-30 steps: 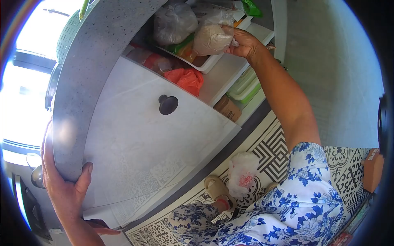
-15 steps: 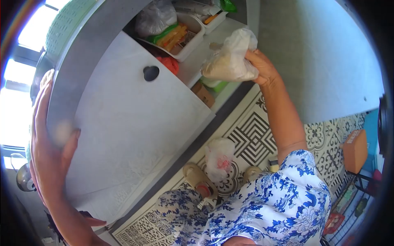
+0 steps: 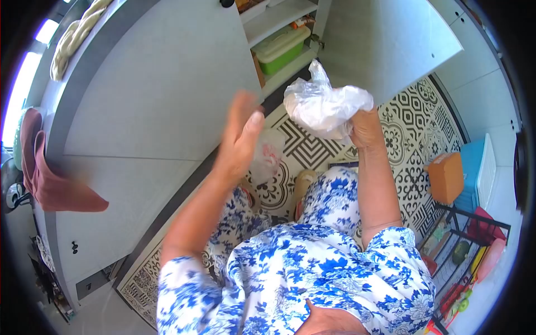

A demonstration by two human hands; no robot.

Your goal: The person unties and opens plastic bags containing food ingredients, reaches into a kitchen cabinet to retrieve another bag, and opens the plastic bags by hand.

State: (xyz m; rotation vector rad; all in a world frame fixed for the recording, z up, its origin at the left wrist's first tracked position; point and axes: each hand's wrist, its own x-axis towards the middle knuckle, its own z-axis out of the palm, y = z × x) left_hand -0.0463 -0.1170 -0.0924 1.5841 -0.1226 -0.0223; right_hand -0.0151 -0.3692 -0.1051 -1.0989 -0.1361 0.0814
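Note:
A crumpled, whitish plastic bag point(image 3: 326, 109) hangs out over the patterned floor, gripped at its right side by my right hand point(image 3: 367, 129). What the bag contains cannot be made out. My left hand point(image 3: 239, 142) is in the air to the left of the bag, apart from it, fingers stretched and blurred by motion, holding nothing. Below and behind that hand, a second thin plastic bag with red print point(image 3: 269, 153) lies on the floor by my feet.
Ahead, an open cabinet door point(image 3: 385, 42) stands beside shelves with a green lidded box point(image 3: 282, 50). A reddish cloth point(image 3: 47, 173) drapes over the counter edge on the left. To the right are an orange box point(image 3: 445, 177), a blue bin point(image 3: 474, 178) and a black wire rack point(image 3: 474, 218).
My left hand has left the counter edge and moved right, toward the bag. The bag in my right hand is now away from the shelves, over the floor. The view has shifted back.

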